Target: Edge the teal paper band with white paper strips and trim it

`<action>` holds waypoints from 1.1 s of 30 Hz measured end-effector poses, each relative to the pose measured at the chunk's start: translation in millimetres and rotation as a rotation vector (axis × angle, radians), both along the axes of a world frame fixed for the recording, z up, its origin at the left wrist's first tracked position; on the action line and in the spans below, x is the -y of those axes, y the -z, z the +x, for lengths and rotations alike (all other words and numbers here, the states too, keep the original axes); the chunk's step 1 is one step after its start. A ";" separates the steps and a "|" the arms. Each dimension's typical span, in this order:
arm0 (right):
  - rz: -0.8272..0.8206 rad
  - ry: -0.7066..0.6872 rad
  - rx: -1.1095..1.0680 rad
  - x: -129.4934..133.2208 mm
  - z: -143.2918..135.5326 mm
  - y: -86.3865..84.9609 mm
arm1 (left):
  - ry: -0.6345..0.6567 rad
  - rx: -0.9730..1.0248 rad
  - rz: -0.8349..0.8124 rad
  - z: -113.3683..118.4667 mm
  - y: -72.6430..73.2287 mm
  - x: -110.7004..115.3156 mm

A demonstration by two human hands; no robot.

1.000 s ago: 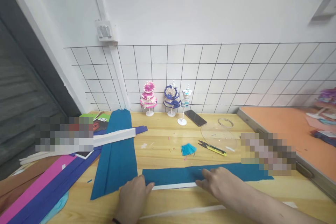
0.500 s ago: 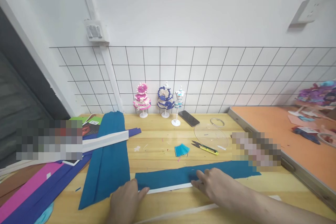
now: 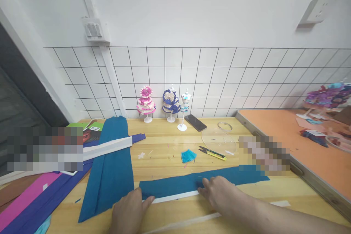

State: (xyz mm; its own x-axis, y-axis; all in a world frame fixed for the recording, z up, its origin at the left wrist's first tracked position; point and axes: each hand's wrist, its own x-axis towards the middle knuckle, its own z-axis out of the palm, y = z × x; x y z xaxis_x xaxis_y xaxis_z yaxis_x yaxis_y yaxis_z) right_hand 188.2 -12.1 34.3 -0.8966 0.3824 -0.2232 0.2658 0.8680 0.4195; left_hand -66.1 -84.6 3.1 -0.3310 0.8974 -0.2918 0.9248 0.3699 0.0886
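A long teal crepe paper strip [image 3: 175,185] lies across the front of the wooden table, with a narrow white band [image 3: 175,196], like tape, along its near edge. At its left end my left hand [image 3: 130,210] is closed, thumb on the white band and fingers curled by the paper's corner. Around the middle of the near edge my right hand [image 3: 219,193] is closed, thumb and fingertips pinching or pressing the band. A pale thin strip [image 3: 186,222] lies nearer me, passing partly under my right forearm. A wider teal crepe sheet [image 3: 115,175] rests to the left.
Thread snips [image 3: 212,153], a pleated turquoise piece [image 3: 188,156], a clear disc [image 3: 218,140] and a phone [image 3: 195,122] lie beyond the strip. Small decorated dress stands [image 3: 170,104] line the wall. Coloured paper strips [image 3: 35,201] pile up left; an orange-topped table [image 3: 274,124] adjoins right.
The whole view has shifted slightly, so things appear a little further left. Both hands keep nearly the same place on the teal strip.
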 end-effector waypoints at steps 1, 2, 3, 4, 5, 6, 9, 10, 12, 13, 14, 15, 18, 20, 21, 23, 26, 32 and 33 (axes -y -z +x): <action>-0.007 0.003 0.001 -0.2 -0.2 1.5 | -0.002 0.005 0.000 -0.2 0.1 0.2; -0.013 0.008 0.009 -0.4 -0.1 3.3 | -0.002 0.008 0.002 -0.3 0.1 0.3; -0.016 0.013 0.019 -0.7 0.0 5.3 | -0.002 0.010 0.003 -0.1 0.1 0.5; -0.016 0.016 0.023 -0.9 0.3 7.6 | -0.002 0.010 0.001 0.1 0.0 0.5; -0.017 0.018 0.019 -1.1 0.7 9.8 | -0.003 0.007 -0.001 0.5 -0.3 0.6; -0.015 0.020 0.008 -1.2 1.1 11.9 | -0.006 0.007 -0.005 0.9 -0.8 0.6; -0.034 0.033 -0.006 -0.8 2.1 16.2 | -0.019 0.015 -0.021 2.0 -2.6 0.5; -0.043 0.039 -0.001 -0.4 2.0 16.7 | -0.022 0.019 -0.025 2.1 -3.1 0.6; -0.043 0.047 0.014 0.5 1.1 16.4 | -0.021 0.029 -0.026 1.7 -3.2 1.0; -0.034 0.052 0.025 1.1 0.4 15.9 | -0.019 0.033 -0.022 1.3 -3.0 1.4; -0.026 0.058 0.041 1.5 -0.6 15.2 | -0.017 0.039 -0.018 0.9 -2.5 1.9; -0.024 0.062 0.059 2.0 -1.6 14.5 | -0.016 0.048 -0.014 0.3 -1.9 2.4; -0.043 0.079 0.102 3.2 -4.0 12.6 | -0.022 0.057 -0.001 -0.8 -0.3 3.4; -0.046 0.090 0.100 4.0 -4.1 11.3 | -0.023 0.054 0.002 -1.0 0.0 3.1; -0.039 0.092 0.082 4.3 -3.5 10.7 | -0.022 0.052 0.002 -1.0 -0.1 2.7; -0.035 0.082 0.036 4.5 -1.2 9.5 | -0.022 0.057 -0.009 -0.7 -0.7 1.8; -0.042 0.052 -0.006 3.6 4.0 8.4 | -0.018 0.047 -0.017 -0.5 -1.6 1.0; -0.019 0.038 0.023 1.6 8.9 6.9 | -0.008 0.027 -0.024 -1.3 -1.3 2.1; -0.010 0.043 0.042 1.8 8.5 6.6 | -0.006 0.029 -0.025 -1.6 -1.2 2.3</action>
State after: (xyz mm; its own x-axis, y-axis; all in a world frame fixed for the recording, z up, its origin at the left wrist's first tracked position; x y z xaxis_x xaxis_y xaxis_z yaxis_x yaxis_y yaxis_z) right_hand 196.6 -13.9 27.7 -0.8695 0.4177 -0.2637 0.2851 0.8603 0.4225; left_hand -67.7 -86.9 4.3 -0.3273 0.8876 -0.3240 0.9198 0.3778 0.1058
